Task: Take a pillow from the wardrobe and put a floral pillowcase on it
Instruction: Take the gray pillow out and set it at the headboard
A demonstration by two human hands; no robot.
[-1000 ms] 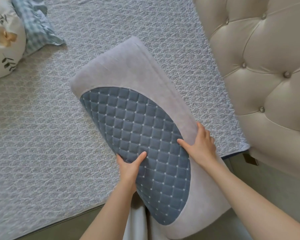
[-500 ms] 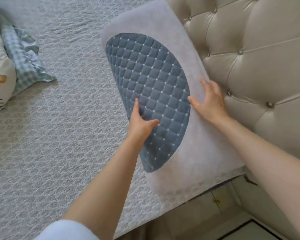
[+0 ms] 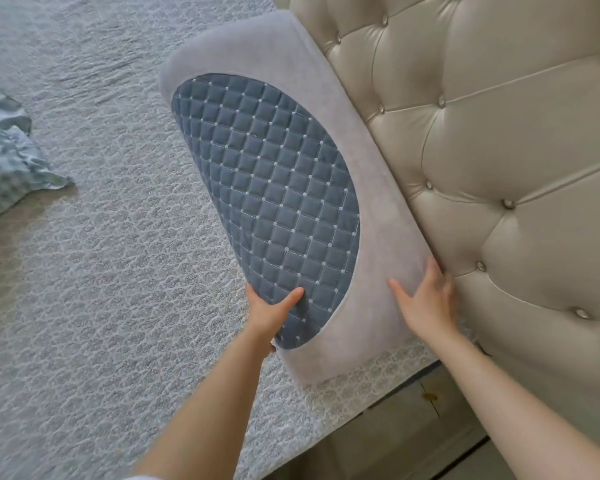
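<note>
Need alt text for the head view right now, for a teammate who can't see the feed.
Two bare hands hold a grey pillow with a quilted blue oval panel against a tufted beige headboard on a bed: the left hand grips its near edge, the right hand lies flat on it. Checked blue fabric lies at far left.

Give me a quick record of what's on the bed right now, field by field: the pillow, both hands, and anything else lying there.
pillow: grey with a blue quilted panel, on the bedspread, long edge against the tufted headboard
left hand: grips the pillow's near edge, thumb on the blue panel
right hand: flat on the grey border by the headboard
pillowcase: none on the pillow
other: checked fabric at far left
</note>
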